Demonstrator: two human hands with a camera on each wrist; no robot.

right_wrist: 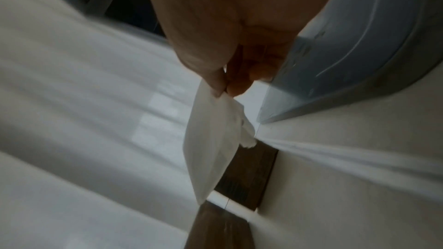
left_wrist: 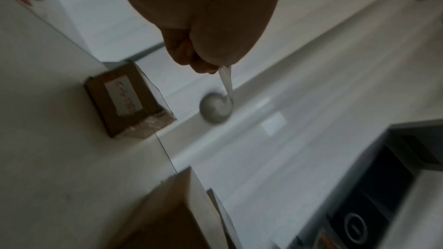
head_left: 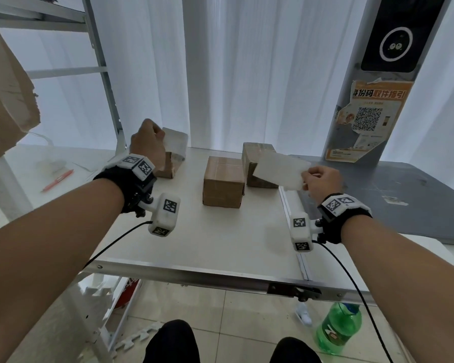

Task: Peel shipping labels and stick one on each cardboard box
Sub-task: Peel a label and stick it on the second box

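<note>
L hand (head_left: 147, 138) pinches a white sheet (head_left: 175, 142) above the left box (head_left: 168, 166). Mid box (head_left: 223, 182) sits on the table (head_left: 194, 244), plain brown cardboard w/ taped seam. R hand (head_left: 323, 182) pinches a label (head_left: 279, 171) by its corner, in front of the right box (head_left: 257, 158). Labels prob. light, floppy, sticky-backed; hold edges only, keep flat.

Three cardboard boxes stand on the table (head_left: 220, 247): the left box (head_left: 169, 166) at the far left, the middle box (head_left: 223, 182) nearer the front edge, the right box (head_left: 257, 163) just behind and right of it. The left hand (head_left: 147, 142) holds a label sheet (head_left: 176, 142) above the left box. The right hand (head_left: 323, 180) holds a second sheet (head_left: 281, 171) in front of the right box. A pen (head_left: 57, 180) lies left of the table; a bottle (head_left: 338, 328) stands on the floor below its right front corner.
</note>
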